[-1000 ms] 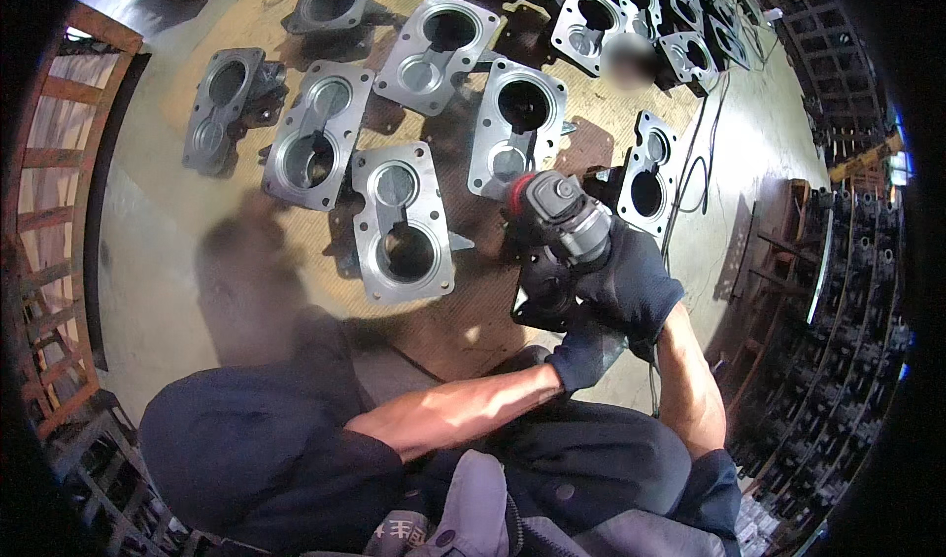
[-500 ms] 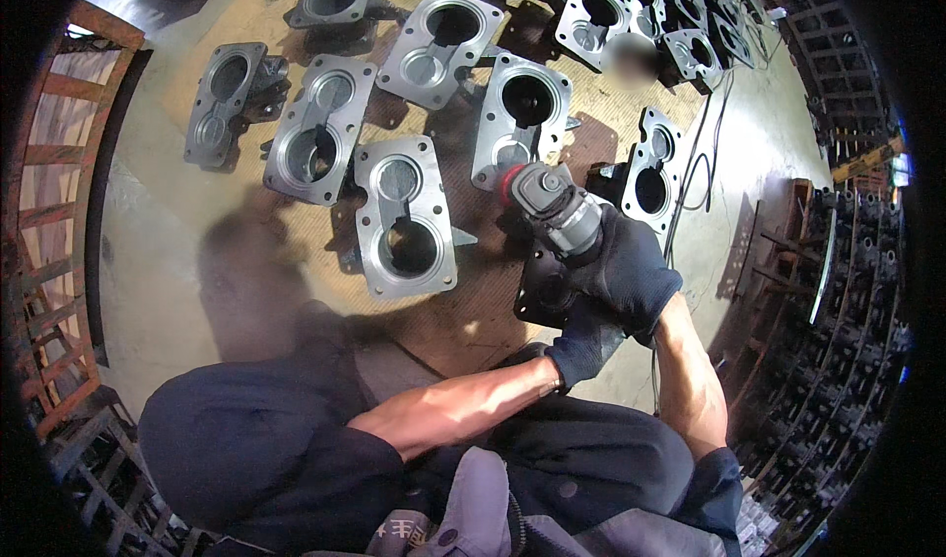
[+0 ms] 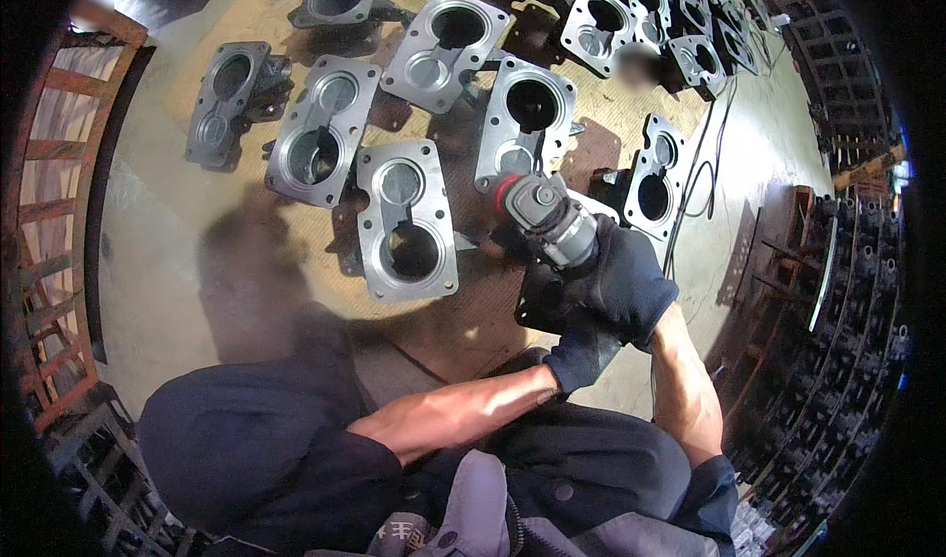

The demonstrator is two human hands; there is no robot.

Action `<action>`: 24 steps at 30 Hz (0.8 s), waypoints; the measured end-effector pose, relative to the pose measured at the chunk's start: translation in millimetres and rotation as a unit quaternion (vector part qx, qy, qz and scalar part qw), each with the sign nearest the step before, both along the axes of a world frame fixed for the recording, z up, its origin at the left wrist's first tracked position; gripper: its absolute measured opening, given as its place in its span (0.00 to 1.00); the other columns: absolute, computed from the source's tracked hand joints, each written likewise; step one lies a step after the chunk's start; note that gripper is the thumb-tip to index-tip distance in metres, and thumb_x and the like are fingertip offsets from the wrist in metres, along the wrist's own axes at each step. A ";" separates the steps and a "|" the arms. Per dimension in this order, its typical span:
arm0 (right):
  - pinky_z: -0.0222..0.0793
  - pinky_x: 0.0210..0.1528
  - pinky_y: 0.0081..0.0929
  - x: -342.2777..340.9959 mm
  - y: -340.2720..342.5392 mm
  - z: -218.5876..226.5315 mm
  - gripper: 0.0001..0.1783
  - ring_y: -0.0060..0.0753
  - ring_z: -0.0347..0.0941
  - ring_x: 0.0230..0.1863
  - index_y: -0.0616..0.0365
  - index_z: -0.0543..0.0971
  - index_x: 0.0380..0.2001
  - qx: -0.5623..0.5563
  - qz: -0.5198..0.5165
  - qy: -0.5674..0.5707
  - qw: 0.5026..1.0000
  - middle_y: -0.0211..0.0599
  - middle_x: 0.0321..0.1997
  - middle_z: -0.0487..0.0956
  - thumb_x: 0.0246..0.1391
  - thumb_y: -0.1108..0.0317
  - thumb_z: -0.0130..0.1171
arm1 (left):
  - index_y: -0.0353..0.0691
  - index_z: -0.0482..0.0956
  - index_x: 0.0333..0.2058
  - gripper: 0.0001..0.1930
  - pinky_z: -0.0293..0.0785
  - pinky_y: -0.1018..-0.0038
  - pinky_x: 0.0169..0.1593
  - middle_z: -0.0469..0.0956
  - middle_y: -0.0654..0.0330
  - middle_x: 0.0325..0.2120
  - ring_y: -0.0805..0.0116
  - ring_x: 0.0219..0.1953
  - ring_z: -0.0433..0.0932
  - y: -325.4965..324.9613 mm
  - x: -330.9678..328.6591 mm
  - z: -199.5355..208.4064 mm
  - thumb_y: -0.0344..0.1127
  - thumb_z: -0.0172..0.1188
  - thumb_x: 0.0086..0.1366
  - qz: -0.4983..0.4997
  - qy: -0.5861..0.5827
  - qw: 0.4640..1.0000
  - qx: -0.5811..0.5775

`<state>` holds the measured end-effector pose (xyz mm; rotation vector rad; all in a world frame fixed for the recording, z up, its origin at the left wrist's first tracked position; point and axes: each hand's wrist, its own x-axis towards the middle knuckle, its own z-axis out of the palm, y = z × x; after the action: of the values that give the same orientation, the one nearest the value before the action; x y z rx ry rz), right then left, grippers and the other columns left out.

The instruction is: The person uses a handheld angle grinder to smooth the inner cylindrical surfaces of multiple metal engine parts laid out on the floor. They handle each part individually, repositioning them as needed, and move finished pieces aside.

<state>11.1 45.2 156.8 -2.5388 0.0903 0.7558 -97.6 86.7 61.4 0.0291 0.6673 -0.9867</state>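
Observation:
My right hand [image 3: 636, 279], in a dark glove, is wrapped round the body of an angle grinder [image 3: 562, 224]. Just below it, my gloved left hand [image 3: 585, 352] is closed at the grinder's rear, its fingers mostly hidden. The grinder's red-rimmed disc [image 3: 503, 192] is by the lower end of a grey two-holed metal casting [image 3: 491, 143]; I cannot tell whether they touch. A dark casting [image 3: 537, 306] lies partly under the tool and hands. To the left stands another two-holed casting [image 3: 372, 251], and one more casting [image 3: 642, 168] is at the right.
Several similar castings, one of them a casting [image 3: 286, 168], stand on tan sheeting [image 3: 498, 332] over the floor. Black cable [image 3: 711, 177] loops along the right. A rusty slatted rack [image 3: 61, 207] borders the left, and stacked dark parts [image 3: 847, 340] fill the right.
The grinder's head and disc have shifted slightly left and down, tilting a little. Both hands keep nearly the same place and grip. The castings appear slightly lower in the view.

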 end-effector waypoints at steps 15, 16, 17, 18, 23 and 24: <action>0.78 0.48 0.36 30.8 22.3 -11.3 0.33 0.50 0.84 0.45 0.63 0.80 0.47 0.009 0.040 -0.016 0.999 0.54 0.41 0.85 0.36 0.60 0.76 | 0.38 0.60 0.69 0.23 0.61 0.74 0.70 0.68 0.60 0.60 0.72 0.64 0.66 -29.6 -44.1 -135.3 0.36 0.42 0.80 0.066 -0.230 0.968 0.074; 0.78 0.48 0.36 36.5 14.6 -12.1 0.32 0.50 0.84 0.45 0.63 0.80 0.47 0.007 0.033 -0.017 0.999 0.55 0.40 0.85 0.36 0.59 0.76 | 0.37 0.60 0.68 0.23 0.62 0.75 0.69 0.69 0.58 0.60 0.72 0.63 0.66 -22.6 -14.6 -107.8 0.35 0.42 0.80 0.043 -0.274 0.956 0.095; 0.78 0.48 0.36 46.1 21.9 -11.5 0.31 0.51 0.84 0.44 0.63 0.81 0.46 0.016 0.045 -0.019 0.999 0.55 0.40 0.85 0.36 0.59 0.75 | 0.36 0.61 0.68 0.22 0.62 0.74 0.69 0.69 0.57 0.60 0.70 0.63 0.67 -27.7 -1.3 -112.2 0.35 0.42 0.79 0.079 -0.218 0.973 0.019; 0.78 0.47 0.37 54.0 22.6 -11.0 0.31 0.52 0.84 0.44 0.64 0.80 0.45 -0.009 0.056 -0.031 0.998 0.56 0.38 0.85 0.37 0.59 0.74 | 0.35 0.62 0.67 0.22 0.63 0.74 0.68 0.69 0.56 0.61 0.69 0.63 0.68 -38.2 11.0 -112.6 0.34 0.42 0.79 0.102 -0.156 0.980 -0.067; 0.77 0.49 0.43 58.9 16.8 -4.2 0.29 0.58 0.81 0.47 0.59 0.82 0.45 0.004 0.025 -0.027 0.999 0.55 0.39 0.85 0.42 0.52 0.71 | 0.35 0.63 0.66 0.21 0.62 0.74 0.69 0.70 0.55 0.59 0.67 0.62 0.68 -6.7 38.0 -59.0 0.34 0.43 0.78 0.036 -0.421 0.881 0.213; 0.78 0.49 0.43 52.2 11.3 -3.3 0.29 0.58 0.81 0.47 0.59 0.81 0.45 -0.001 0.025 -0.018 1.000 0.55 0.40 0.85 0.43 0.51 0.71 | 0.35 0.64 0.66 0.21 0.62 0.74 0.68 0.71 0.55 0.58 0.67 0.61 0.69 -4.8 30.6 -34.8 0.34 0.44 0.78 0.058 -0.329 0.932 0.141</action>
<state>63.3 56.4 153.4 -2.5643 0.0161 0.7290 -67.0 81.9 26.6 0.5473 0.1804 -0.6956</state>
